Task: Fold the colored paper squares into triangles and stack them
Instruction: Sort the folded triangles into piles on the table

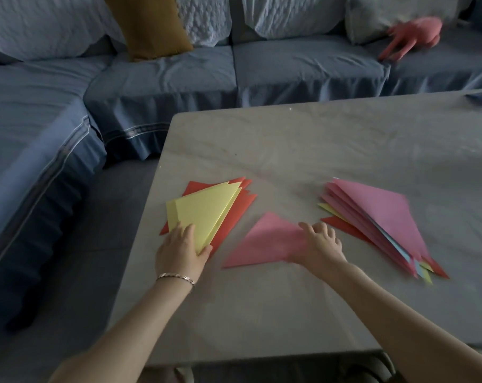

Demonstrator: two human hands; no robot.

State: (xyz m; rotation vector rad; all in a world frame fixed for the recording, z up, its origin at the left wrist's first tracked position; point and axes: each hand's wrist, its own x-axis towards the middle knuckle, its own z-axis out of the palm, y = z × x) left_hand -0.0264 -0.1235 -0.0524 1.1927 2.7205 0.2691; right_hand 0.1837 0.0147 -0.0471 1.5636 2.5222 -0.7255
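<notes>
– Yellow on red, was that the left pile?

– Yes. Two yellow triangles (206, 211) lay on several red sheets (235, 214) whose points fanned out past them, near the left edge of the grey table (317, 139). The left hand (179, 248), a bracelet (176, 277) at its wrist, rested on their near corner, fingers flat and relaxed, clasping nothing.

– And in the middle?

– A single pink triangle (267, 241), folded, flat on the table, long edge towards the person. The right hand (321, 244) pressed its right corner with fingers spread out straight, not curled round it. That hand was a little blurred.

– Further right?

– A slanted pile of sheets (383, 217), pink on top, with blue, yellow and red slivers showing at its near tip. It lay just beside the right hand, apart from the pink triangle.

– Room to move?

– Bare table lay beyond all three and in front of the arms. The left pile sat close to the table's left edge, and past that edge and the far one ran a blue sofa (165, 78).
</notes>
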